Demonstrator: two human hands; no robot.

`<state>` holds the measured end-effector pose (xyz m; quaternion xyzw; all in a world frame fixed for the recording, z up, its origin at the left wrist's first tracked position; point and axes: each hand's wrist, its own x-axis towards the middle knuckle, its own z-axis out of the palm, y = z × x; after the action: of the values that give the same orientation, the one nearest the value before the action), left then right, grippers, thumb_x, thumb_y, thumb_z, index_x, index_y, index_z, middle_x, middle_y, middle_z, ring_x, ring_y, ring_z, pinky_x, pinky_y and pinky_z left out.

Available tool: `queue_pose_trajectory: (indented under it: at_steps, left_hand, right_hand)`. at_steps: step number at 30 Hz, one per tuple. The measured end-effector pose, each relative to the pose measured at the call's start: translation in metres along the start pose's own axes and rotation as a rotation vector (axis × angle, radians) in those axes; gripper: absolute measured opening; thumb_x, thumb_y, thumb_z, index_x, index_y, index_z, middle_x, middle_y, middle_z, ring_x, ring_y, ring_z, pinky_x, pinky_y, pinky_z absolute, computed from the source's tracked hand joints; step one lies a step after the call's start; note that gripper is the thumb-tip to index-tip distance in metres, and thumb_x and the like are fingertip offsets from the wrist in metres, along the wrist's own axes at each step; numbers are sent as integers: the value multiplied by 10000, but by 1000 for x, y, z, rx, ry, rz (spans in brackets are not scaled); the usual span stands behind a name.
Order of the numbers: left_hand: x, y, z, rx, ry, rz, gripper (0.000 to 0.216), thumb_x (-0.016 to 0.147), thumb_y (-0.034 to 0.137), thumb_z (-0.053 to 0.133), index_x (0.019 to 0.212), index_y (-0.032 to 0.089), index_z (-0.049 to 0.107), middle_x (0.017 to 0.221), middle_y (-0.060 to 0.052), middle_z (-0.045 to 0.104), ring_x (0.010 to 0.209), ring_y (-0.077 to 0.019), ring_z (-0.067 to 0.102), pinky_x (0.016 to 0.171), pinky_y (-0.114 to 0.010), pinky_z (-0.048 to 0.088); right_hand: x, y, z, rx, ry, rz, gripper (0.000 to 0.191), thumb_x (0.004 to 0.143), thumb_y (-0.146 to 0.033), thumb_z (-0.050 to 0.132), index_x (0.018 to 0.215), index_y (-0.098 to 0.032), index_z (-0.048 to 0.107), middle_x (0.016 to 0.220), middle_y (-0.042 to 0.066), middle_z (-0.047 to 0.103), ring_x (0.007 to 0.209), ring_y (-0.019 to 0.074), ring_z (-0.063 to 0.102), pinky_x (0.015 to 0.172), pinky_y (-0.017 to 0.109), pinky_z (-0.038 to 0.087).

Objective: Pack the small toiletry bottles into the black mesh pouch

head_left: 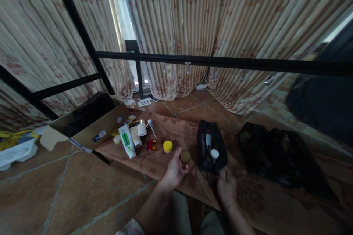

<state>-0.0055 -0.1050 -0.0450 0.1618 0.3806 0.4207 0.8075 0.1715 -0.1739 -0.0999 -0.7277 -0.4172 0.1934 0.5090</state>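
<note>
- The brown cloth [176,126] lies beneath everything the person handles.
- The black pouch [202,148] sits open on it, a white-capped container [214,154] inside.
- The right hand [227,188], fingers partly curled, reaches the pouch's near corner; whether it grips cannot be told.
- The left hand [175,170] pinches a round brownish object [185,156], just left of the pouch.
</note>
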Motion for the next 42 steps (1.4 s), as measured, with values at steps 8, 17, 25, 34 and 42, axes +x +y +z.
queue_pose_trajectory:
  at_steps: [8, 17, 25, 34, 42]
  left_hand:
    - [10, 0, -20, -10, -192, -122, 382, 819, 491, 490, 970, 152, 581, 708, -10, 569, 551, -63, 495, 544, -192, 448]
    - [11, 0, -24, 49, -283, -110, 329, 848, 412, 478, 1057, 177, 575, 972, -57, 619, 691, -67, 543, 676, -207, 482]
    - [11, 0, -23, 101, -258, -82, 368, 838, 445, 474, 1060, 172, 580, 982, -69, 624, 696, -81, 553, 690, -227, 488]
    - [10, 0, -23, -38, -251, -147, 359, 855, 414, 469, 1091, 160, 563, 978, -81, 619, 680, -87, 550, 688, -234, 477]
    - [12, 0, -28, -93, -262, -169, 400, 874, 452, 417, 1100, 154, 558, 992, -98, 623, 706, -106, 570, 706, -256, 480]
  right_hand:
    - [1, -6, 4, 47, 39, -28, 476, 871, -463, 313, 1036, -131, 611, 1019, 125, 654, 929, 218, 575, 852, 345, 417]
    - [3, -14, 4, 62, 36, -39, 445, 893, -419, 293, 1032, -137, 608, 1020, 111, 655, 946, 199, 586, 863, 314, 410]
    - [3, -13, 4, 59, 38, -44, 424, 896, -388, 294, 1026, -141, 613, 1014, 104, 658, 924, 189, 595, 854, 302, 416]
    - [3, -11, 5, 72, 67, -76, 382, 891, -359, 320, 1038, -164, 613, 1023, 107, 656, 962, 200, 588, 876, 329, 421]
    - [3, -10, 5, 52, 64, -69, 372, 892, -360, 320, 1007, -171, 619, 989, 99, 662, 924, 203, 597, 847, 331, 435]
